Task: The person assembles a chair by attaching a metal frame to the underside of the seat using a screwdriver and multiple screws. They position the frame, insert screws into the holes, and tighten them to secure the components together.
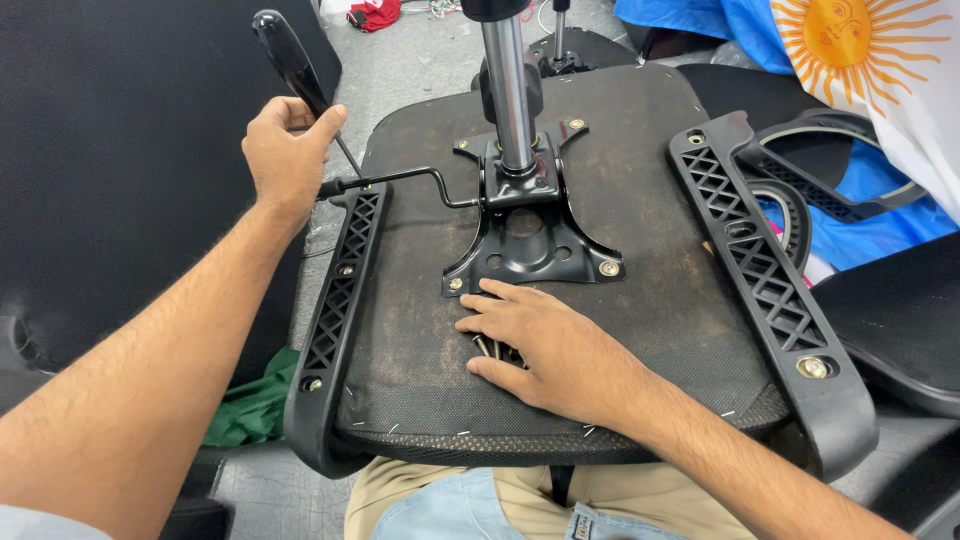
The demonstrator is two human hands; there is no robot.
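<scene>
An upturned office chair seat (660, 300) lies across my lap, its dark underside facing up. A black metal mounting plate (528, 238) with a chrome gas cylinder (508, 90) is bolted at its middle. My left hand (285, 155) grips a black-handled screwdriver (290, 62), whose tip points down at the left armrest bracket (335, 300). My right hand (540, 345) rests flat on the seat just below the plate, fingers spread over several loose dark screws (488, 348). A right armrest bracket (760, 280) runs along the other side.
A black lever rod (410, 178) sticks out left from the plate. A green cloth (250, 410) lies on the floor at the left. Black chair parts (830, 170), blue fabric and a white flag with a sun emblem (880, 60) sit at the right. A red item (375, 14) lies far back.
</scene>
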